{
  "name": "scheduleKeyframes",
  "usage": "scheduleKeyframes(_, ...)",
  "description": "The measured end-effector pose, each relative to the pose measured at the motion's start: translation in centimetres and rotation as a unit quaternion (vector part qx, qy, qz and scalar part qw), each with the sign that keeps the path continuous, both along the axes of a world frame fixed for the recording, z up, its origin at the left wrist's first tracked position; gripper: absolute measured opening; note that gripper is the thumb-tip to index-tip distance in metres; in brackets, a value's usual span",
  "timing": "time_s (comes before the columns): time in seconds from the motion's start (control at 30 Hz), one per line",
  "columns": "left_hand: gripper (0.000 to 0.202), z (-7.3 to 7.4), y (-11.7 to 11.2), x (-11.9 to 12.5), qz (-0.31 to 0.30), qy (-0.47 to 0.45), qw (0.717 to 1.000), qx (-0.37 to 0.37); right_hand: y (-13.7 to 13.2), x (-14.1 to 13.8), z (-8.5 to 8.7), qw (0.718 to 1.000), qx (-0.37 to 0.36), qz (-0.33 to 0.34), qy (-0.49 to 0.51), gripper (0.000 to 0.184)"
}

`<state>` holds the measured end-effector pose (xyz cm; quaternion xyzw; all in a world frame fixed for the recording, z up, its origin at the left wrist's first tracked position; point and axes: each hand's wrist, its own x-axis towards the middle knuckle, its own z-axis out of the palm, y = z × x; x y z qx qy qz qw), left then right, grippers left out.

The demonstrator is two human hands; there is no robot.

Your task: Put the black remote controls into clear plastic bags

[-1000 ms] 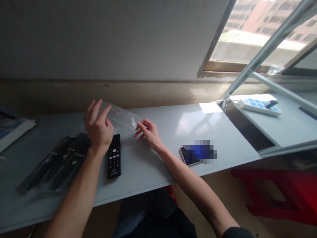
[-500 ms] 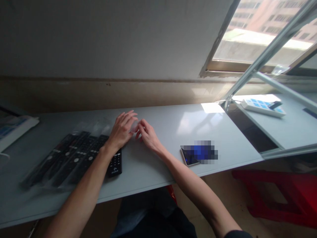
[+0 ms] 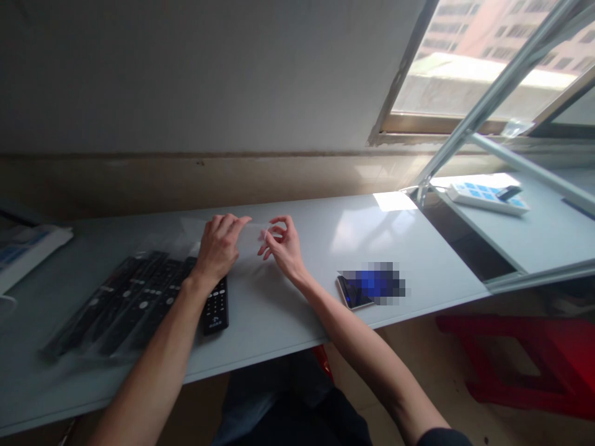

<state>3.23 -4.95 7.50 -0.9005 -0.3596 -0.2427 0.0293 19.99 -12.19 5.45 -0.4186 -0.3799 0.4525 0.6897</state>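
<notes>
A clear plastic bag (image 3: 253,231) stretches between my two hands above the table. My left hand (image 3: 217,248) is closed on it, and part of the film shows beyond the knuckles. At the opposite end, my right hand (image 3: 284,249) pinches the film's edge between thumb and forefinger, the other fingers curled loosely. Below my left wrist lies a bare black remote control (image 3: 216,313), its upper part hidden by that hand and forearm. To the left, several black remote controls (image 3: 125,297) in clear plastic bags lie side by side, partly covered by my left forearm.
A phone (image 3: 356,292), partly blurred out, lies on the pale table (image 3: 297,322) to the right. White power strips stand at the far left (image 3: 35,248) and far right (image 3: 488,198). A metal frame (image 3: 493,80) rises at right; a red stool (image 3: 534,365) is below.
My hands have moved apart, the left one leftward and the right one slightly rightward. The clear plastic is now drawn out between them.
</notes>
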Motion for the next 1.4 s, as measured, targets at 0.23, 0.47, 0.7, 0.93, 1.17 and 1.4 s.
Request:
scheduleKeyframes(0.23, 0.062, 0.5, -0.2, -0.1, 0.013, 0.042, 0.999, 0.005, -0.4, 0.3, 0.8, 0.999, 0.041, -0.035, -0.006, 0.025)
scheduleKeyframes(0.47, 0.056, 0.8, 1.6, -2.4, 0.104, -0.055, 0.992, 0.036, -0.4, 0.6, 0.9, 0.996, 0.034, -0.073, 0.026, 0.03)
scheduleKeyframes(0.7, 0.056, 0.3, 2.3, -3.0, 0.143, -0.082, 0.984, 0.062, -0.2, 0.7, 0.3, 0.998, -0.017, -0.057, -0.006, 0.028)
scheduleKeyframes(0.93, 0.045, -1.1, -0.4, 1.0, 0.003, 0.008, 1.0, -0.016, -0.1, 0.8, -0.6, 0.996, -0.064, 0.009, -0.056, 0.039)
scheduleKeyframes(1.17, 0.024, -0.6, -1.0, 1.4, -0.048, 0.026, 0.998, -0.026, 0.1, 0.8, -1.7, 0.981, -0.026, -0.011, -0.191, 0.043)
scheduleKeyframes(1.4, 0.023, -0.2, -1.1, 1.2, -0.056, 0.061, 0.996, -0.016, 0.4, 0.3, -1.9, 0.956, -0.01, -0.025, -0.293, 0.023)
